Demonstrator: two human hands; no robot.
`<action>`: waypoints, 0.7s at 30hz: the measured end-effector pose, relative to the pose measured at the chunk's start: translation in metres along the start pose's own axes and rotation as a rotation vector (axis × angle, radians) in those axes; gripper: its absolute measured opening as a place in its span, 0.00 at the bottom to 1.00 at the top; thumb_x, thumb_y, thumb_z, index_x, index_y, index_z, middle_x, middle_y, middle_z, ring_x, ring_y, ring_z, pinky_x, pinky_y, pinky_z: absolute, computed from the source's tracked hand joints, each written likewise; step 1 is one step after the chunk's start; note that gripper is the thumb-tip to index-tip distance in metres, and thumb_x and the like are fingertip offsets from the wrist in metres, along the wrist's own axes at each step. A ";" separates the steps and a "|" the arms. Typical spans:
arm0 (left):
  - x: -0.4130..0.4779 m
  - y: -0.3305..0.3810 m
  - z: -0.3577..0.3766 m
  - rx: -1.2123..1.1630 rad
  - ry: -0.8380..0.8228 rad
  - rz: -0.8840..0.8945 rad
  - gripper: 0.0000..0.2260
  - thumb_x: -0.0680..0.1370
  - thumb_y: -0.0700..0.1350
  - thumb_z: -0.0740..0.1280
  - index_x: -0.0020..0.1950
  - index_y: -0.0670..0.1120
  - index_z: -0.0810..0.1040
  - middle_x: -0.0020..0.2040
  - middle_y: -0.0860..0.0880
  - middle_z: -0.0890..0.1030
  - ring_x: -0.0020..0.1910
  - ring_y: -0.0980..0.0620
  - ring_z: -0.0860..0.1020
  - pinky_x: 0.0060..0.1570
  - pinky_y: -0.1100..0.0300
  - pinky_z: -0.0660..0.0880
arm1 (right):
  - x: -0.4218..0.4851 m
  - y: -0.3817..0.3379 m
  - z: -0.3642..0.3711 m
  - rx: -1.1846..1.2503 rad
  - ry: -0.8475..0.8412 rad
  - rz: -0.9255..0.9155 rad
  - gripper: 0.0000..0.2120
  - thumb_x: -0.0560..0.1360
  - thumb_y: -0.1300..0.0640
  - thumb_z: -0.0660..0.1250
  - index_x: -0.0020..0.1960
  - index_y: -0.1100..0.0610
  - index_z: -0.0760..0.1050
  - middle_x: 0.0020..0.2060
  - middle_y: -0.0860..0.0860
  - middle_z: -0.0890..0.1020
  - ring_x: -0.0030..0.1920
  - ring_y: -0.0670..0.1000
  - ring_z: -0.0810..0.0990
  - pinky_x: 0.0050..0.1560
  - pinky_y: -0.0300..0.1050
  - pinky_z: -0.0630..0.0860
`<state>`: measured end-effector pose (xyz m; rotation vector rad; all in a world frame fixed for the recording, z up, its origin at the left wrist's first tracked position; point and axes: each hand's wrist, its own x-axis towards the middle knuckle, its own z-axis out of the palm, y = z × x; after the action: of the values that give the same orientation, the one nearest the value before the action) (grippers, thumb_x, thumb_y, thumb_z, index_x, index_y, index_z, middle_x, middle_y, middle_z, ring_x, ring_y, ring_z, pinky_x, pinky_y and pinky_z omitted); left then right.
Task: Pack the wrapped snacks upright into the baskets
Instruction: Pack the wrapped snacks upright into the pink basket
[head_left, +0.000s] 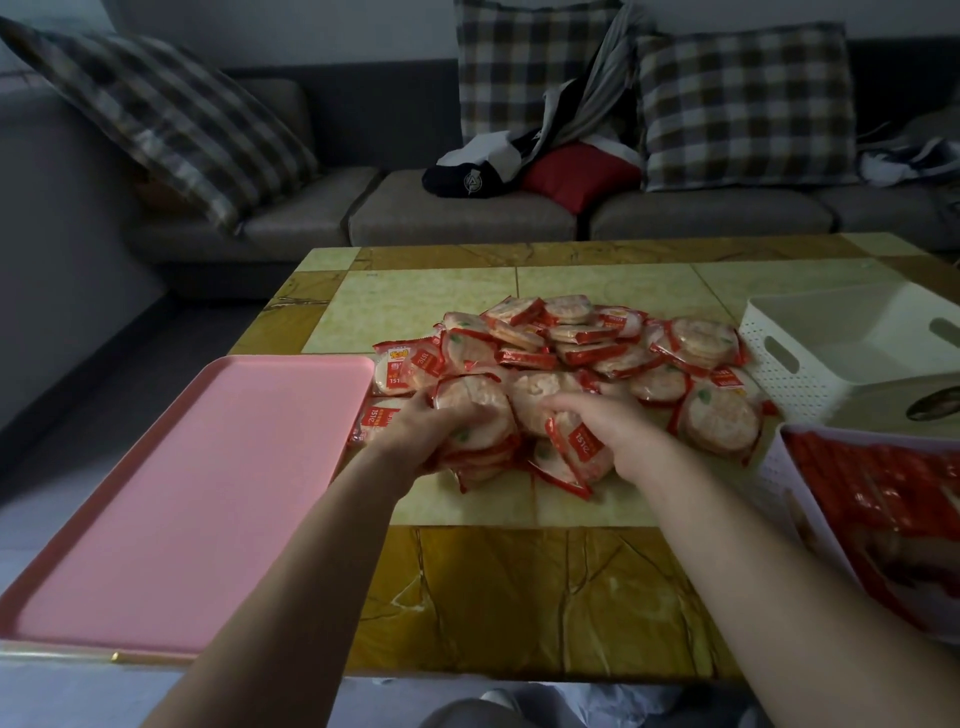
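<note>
round pink snacks (571, 353) in red wrappers are lying in one big pile. the left hand (415, 431) is gripping a stack; the right hand (597, 421) is curling around one. two white baskets (779, 364) are sitting nearby.

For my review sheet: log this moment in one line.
left hand: gathering snacks | right hand: on snack pile | far white basket: empty

An empty pink tray (197, 499) lies at the left of the tiled worktop (519, 587), before a grey sofa (457, 213) bearing plaid cushions (743, 104), a red cushion (582, 174) and heaped clothing (519, 156).
</note>
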<state>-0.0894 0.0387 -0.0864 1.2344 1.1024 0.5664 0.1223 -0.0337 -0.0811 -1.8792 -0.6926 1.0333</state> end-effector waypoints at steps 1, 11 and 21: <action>0.000 0.000 0.001 0.043 -0.020 -0.016 0.30 0.66 0.54 0.81 0.65 0.51 0.76 0.57 0.44 0.83 0.54 0.43 0.84 0.50 0.49 0.83 | 0.001 0.001 -0.002 -0.015 -0.012 -0.007 0.22 0.69 0.45 0.80 0.56 0.51 0.75 0.49 0.50 0.81 0.47 0.50 0.79 0.39 0.44 0.72; -0.004 0.007 0.031 -0.003 -0.064 0.177 0.34 0.67 0.44 0.81 0.69 0.54 0.70 0.58 0.43 0.80 0.53 0.43 0.84 0.55 0.43 0.81 | 0.002 0.003 -0.004 0.116 -0.075 -0.027 0.34 0.65 0.41 0.75 0.69 0.48 0.75 0.56 0.52 0.84 0.55 0.55 0.83 0.55 0.52 0.79; -0.003 0.016 0.060 -0.269 -0.093 0.251 0.34 0.68 0.43 0.80 0.71 0.55 0.72 0.64 0.35 0.78 0.58 0.32 0.81 0.54 0.29 0.77 | -0.030 -0.032 -0.032 0.117 0.054 -0.203 0.19 0.73 0.50 0.73 0.61 0.49 0.70 0.50 0.46 0.78 0.51 0.49 0.76 0.57 0.48 0.73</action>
<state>-0.0336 0.0134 -0.0731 1.1567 0.7690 0.8122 0.1327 -0.0548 -0.0323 -1.6919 -0.7583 0.8716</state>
